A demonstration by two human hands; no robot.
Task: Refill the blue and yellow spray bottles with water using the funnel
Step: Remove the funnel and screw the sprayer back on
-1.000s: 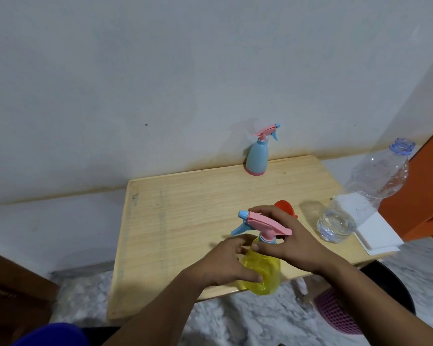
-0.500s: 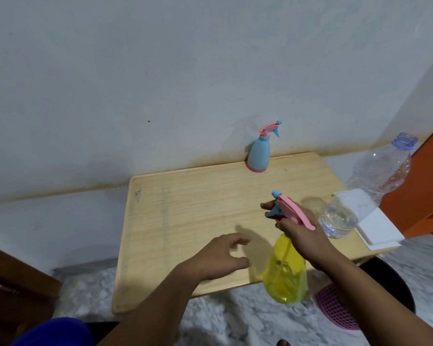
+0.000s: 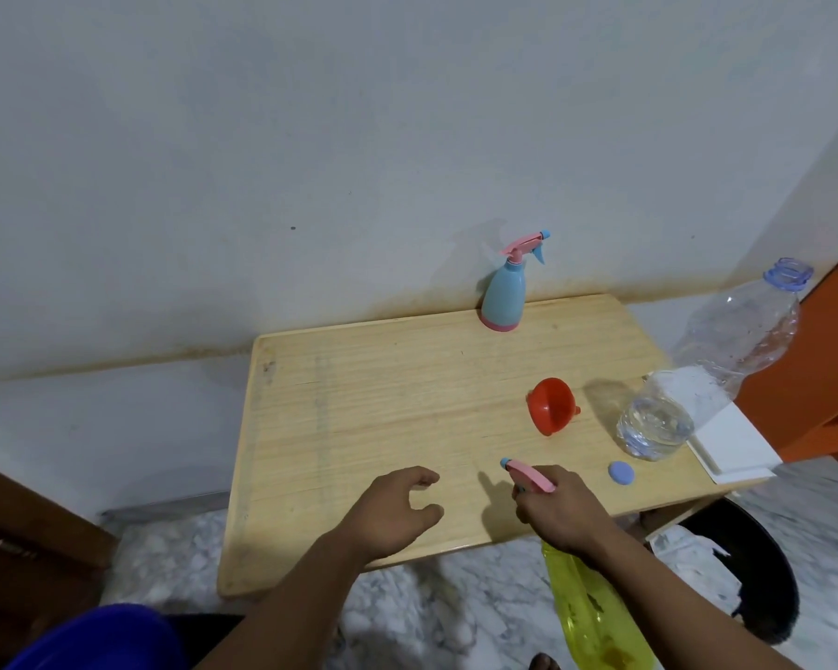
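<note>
Lowered since the earlier frame, the yellow spray bottle is now hung below the wooden table edge, gripped at its pink trigger head by the right hand. Beside the water bottle, the red funnel is uncovered. The blue spray bottle is stood at the back. The left hand is held loosely curled, empty.

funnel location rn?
The red funnel lies on its side on the right part of the wooden table, just left of the water bottle and beyond the right hand.

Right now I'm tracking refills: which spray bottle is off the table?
The yellow bottle, gripped by the right hand below the table edge; the blue bottle stands by the wall.
</note>
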